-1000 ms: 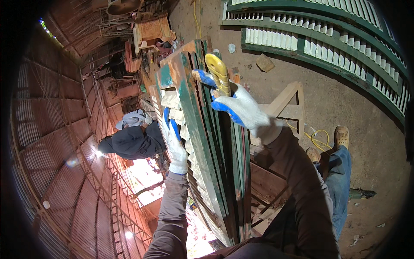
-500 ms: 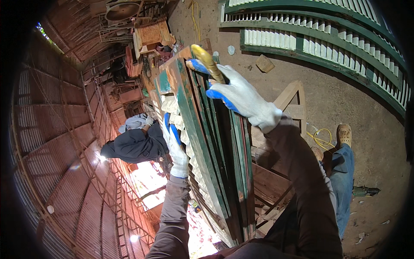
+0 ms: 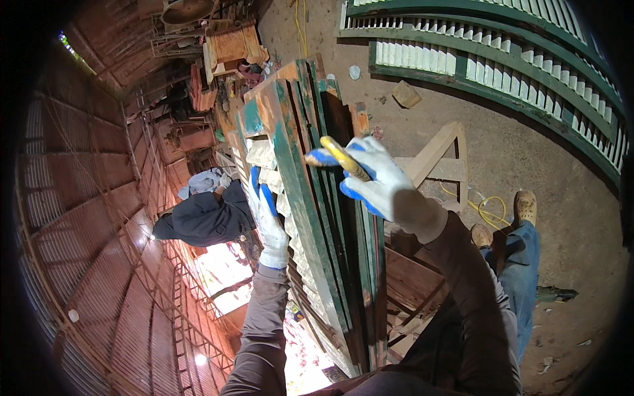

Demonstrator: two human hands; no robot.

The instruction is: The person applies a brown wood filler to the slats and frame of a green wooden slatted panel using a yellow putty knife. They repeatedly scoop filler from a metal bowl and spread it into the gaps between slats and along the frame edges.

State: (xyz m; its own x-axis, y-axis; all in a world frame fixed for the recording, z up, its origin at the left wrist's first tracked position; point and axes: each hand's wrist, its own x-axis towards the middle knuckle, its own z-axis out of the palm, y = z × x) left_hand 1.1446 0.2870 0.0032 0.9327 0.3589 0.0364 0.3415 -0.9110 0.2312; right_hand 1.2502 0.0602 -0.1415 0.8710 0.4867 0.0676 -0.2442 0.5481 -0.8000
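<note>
Before me stand several worn green louvered shutters (image 3: 296,178) packed side by side, their paint chipped to bare wood at the far corner. My left hand (image 3: 269,228), in a white glove with blue coating, lies against the pale slats (image 3: 262,153) of the leftmost one, fingers stretched out. My right hand (image 3: 389,185), gloved alike, is closed around a yellow-handled tool (image 3: 347,158) over the shutters' edges. One finger extends along the tool. Its working end is hidden, so I cannot tell its kind.
More green-and-white louvered shutters (image 3: 489,69) lie on the dirt floor at upper right. Nearby are a wood block (image 3: 406,94), a triangular wooden frame (image 3: 442,158) and a yellow cord (image 3: 489,210). A person in dark clothing (image 3: 208,214) bends over at left. A green tool (image 3: 556,294) lies at right.
My right hand has drawn back toward me and slightly right with the yellow-handled tool, uncovering the shutters' far ends. My left hand stays almost in place on the slats.
</note>
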